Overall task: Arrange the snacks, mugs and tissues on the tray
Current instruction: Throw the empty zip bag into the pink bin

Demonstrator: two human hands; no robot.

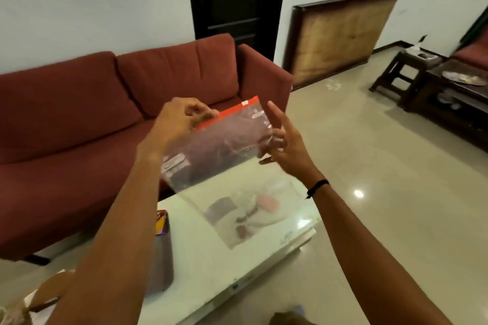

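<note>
Bag: you've got the zip bag (219, 145) up at centre, above the far end of the table (211, 258), with the sofa (92, 113) behind it.
Hands: your left hand (179, 121) pinches the bag's top strip at its 10 o'clock corner; your right hand (285, 142) sits against its 3 o'clock edge.
Table: a snack packet (161, 221) lies on it at 8 o'clock from the bag, beside your left forearm.
Far side: door (235, 0) at 12 o'clock behind the sofa; stool (404, 74) at 2 o'clock.
</note>
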